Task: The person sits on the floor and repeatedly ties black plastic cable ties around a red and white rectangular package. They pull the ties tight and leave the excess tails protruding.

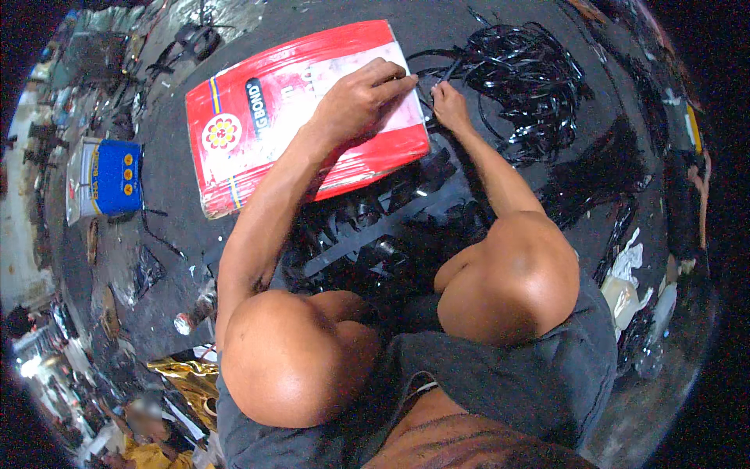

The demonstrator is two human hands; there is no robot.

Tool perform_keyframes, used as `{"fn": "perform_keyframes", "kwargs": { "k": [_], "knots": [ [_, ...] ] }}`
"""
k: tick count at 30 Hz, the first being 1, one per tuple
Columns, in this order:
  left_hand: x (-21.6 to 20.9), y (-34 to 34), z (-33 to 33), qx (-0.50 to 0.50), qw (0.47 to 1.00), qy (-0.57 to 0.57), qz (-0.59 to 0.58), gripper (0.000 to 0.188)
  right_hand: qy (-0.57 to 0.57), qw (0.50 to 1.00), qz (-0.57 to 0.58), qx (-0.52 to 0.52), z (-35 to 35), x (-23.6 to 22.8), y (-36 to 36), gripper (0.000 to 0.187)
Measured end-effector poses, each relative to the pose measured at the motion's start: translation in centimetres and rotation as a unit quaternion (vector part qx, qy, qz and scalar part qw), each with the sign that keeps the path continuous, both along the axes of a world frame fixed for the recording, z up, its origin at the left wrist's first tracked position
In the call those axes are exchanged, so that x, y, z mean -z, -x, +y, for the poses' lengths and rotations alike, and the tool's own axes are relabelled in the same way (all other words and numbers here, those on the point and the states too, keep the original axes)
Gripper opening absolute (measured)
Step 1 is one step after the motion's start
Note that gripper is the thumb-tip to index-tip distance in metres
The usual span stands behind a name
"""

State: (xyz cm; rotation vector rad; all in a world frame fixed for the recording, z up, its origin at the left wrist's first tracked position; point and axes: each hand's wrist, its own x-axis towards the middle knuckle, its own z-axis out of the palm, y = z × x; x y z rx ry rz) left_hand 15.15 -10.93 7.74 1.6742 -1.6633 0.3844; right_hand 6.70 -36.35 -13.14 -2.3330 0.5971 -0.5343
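Note:
A flat red-and-white package (266,176) with a round flower emblem lies tilted in front of my knees. My left hand (361,98) rests on its right part, fingers curled and closed, the tips at the right edge. What those fingertips hold, if anything, is hidden. Just beyond that edge, my right hand (451,107) is closed in a pinch on a thin black strip (448,72). This strip lies beside a loose, shiny heap of black strips (531,78) at the right, and strands reach from the heap toward the package.
Flat dark pieces (375,234) lie between my knees and the package. On the left stands a blue-and-white container (119,178). A clear bottle-like thing (194,313) lies by my left knee, near gold foil (187,379). White scraps (623,289) lie right. Another person (156,438) appears lower left.

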Motion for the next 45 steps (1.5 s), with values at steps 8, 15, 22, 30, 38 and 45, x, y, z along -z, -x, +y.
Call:
{"fn": "perform_keyframes", "kwargs": {
  "k": [8, 15, 22, 30, 38, 45],
  "knots": [
    [0.3, 4.8, 2.4, -0.013, 0.997, -0.043, -0.068, 0.023, 0.14, 0.973, 0.185, 0.011, 0.9, -2.1, 2.4, 0.021],
    [9.2, 16.1, 11.2, -0.133, 0.941, -0.297, 0.087, 0.031, 0.149, 0.872, -0.387, 0.261, -4.5, -17.8, 2.0, 0.015],
    [3.4, 14.3, 9.4, -0.003, 0.96, -0.154, 0.233, 0.016, -0.132, 0.956, -0.222, -0.14, 6.3, -27.9, 6.3, 0.008],
    [-10.4, 8.5, 9.3, -0.14, 0.748, -0.232, 0.606, 0.017, -0.272, 0.863, -0.05, -0.422, 14.0, -28.0, 8.8, 0.051],
    [-11.0, 2.0, 21.8, -0.17, 0.777, -0.189, 0.576, 0.021, -0.281, 0.842, 0.03, -0.46, 8.9, -29.4, 5.3, 0.039],
    [-9.6, -7.5, 30.3, -0.43, 0.758, -0.369, 0.323, 0.019, -0.126, 0.899, 0.07, -0.414, 7.7, -26.2, -1.3, 0.02]
  ]
}}
